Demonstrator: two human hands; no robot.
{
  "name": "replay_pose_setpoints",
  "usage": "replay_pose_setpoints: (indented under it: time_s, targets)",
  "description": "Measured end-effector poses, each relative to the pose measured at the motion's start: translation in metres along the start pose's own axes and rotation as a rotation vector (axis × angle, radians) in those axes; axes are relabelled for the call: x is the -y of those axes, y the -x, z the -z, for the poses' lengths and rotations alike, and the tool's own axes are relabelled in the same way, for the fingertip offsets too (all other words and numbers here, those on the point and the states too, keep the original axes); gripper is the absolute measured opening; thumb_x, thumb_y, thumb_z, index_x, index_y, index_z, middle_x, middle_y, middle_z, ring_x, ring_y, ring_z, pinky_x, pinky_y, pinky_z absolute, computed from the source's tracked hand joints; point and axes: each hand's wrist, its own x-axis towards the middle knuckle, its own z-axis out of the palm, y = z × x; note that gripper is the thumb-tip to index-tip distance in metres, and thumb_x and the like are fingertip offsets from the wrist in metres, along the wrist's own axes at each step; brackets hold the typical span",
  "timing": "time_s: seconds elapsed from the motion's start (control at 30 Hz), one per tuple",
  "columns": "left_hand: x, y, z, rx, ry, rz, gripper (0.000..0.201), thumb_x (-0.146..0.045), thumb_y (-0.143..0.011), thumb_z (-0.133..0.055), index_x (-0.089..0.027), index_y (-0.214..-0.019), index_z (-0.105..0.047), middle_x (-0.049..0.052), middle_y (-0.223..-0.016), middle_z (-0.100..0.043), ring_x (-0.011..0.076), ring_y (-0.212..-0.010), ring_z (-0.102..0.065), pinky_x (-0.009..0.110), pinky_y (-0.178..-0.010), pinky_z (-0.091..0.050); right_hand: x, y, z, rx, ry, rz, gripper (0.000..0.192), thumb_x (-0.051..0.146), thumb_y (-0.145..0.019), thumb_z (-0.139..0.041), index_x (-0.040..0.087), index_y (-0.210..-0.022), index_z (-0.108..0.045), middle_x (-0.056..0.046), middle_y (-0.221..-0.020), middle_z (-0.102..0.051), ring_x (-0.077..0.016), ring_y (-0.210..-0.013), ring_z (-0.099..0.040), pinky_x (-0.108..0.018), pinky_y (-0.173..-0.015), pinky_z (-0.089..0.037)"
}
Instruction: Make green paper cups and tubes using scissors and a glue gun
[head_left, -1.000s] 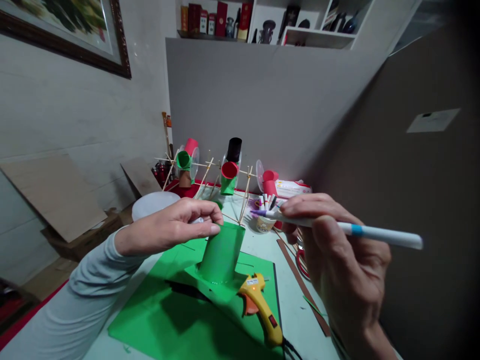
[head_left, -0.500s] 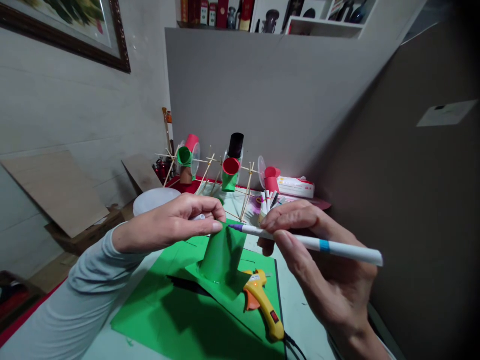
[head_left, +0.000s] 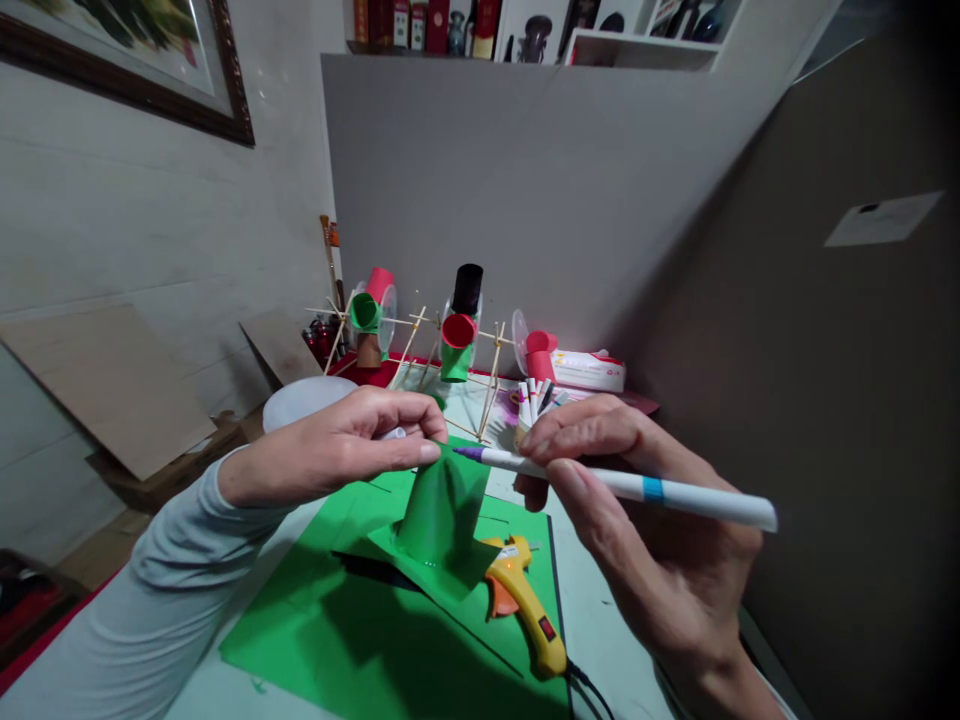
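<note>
My left hand [head_left: 352, 448] pinches the top rim of an upright green paper tube [head_left: 442, 505] that stands on a green paper sheet [head_left: 352, 630]. A small white object shows between its fingers. My right hand [head_left: 645, 520] grips a white marker [head_left: 637, 487] with a blue band and a purple tip. The tip points left and sits at the tube's top rim, close to my left fingertips.
A yellow glue gun [head_left: 525, 605] lies on the green sheet right of the tube, its cord trailing to the front. Behind stand a cup of markers [head_left: 534, 405], a stick frame with red, green and black tubes [head_left: 457, 340], and a white lid [head_left: 307, 400]. Grey boards enclose the table.
My right hand has brought the marker down and left, from above the marker cup to the tube's top rim. My left hand has stayed on the tube.
</note>
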Motion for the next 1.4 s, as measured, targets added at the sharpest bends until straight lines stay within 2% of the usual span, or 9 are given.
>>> replay_pose_setpoints:
  time_s: [0.33,0.7,0.87,1.1,1.4]
  targets:
    - [0.0003,0.0015,-0.0001,-0.014,0.005,0.011,0.016,-0.032,-0.094,-0.059,-0.018,-0.088,-0.059,-0.006,-0.069,-0.04,0.0062,-0.055,-0.031,0.02,-0.046,-0.023,0.0,-0.0016,-0.001,0.034,0.046,-0.021,0.012,0.008,-0.093,-0.058,0.016,-0.09,-0.066,-0.005,-0.085,-0.064,-0.0162,-0.072,-0.062,-0.034,-0.063,-0.053]
    - [-0.0006,0.0018,0.0001,0.003,0.003,0.015,0.02,-0.037,-0.094,-0.058,-0.018,-0.089,-0.059,-0.006,-0.07,-0.04,0.0066,-0.055,-0.03,0.02,-0.045,-0.023,0.0014,-0.0019,0.0025,0.021,0.057,-0.04,0.014,0.009,-0.092,-0.058,0.019,-0.093,-0.067,-0.006,-0.088,-0.064,-0.0173,-0.071,-0.063,-0.031,-0.056,-0.054]
    - [-0.0009,0.0028,0.0011,0.011,0.022,0.023,0.019,-0.037,-0.095,-0.057,-0.018,-0.089,-0.058,-0.008,-0.065,-0.035,0.0061,-0.053,-0.027,0.02,-0.044,-0.021,0.0014,-0.0013,0.0025,0.044,0.047,-0.043,0.012,0.008,-0.091,-0.059,0.018,-0.091,-0.066,-0.005,-0.087,-0.063,-0.0171,-0.072,-0.063,-0.031,-0.057,-0.053]
    - [-0.0013,0.0038,0.0006,0.008,0.016,0.008,0.02,-0.037,-0.095,-0.057,-0.018,-0.089,-0.058,-0.006,-0.069,-0.038,0.0065,-0.055,-0.029,0.02,-0.046,-0.022,0.001,-0.0007,0.0048,0.025,0.075,-0.035,0.012,0.009,-0.092,-0.059,0.019,-0.093,-0.067,-0.006,-0.088,-0.064,-0.0173,-0.072,-0.062,-0.031,-0.057,-0.053]
    - [-0.0007,0.0046,0.002,0.036,0.048,0.037,0.021,-0.039,-0.094,-0.059,-0.018,-0.09,-0.057,-0.007,-0.065,-0.034,0.0075,-0.054,-0.026,0.022,-0.046,-0.019,0.0027,-0.0017,0.0054,0.042,0.071,-0.028,0.012,0.008,-0.092,-0.058,0.018,-0.089,-0.066,-0.005,-0.085,-0.063,-0.017,-0.071,-0.061,-0.033,-0.059,-0.052]
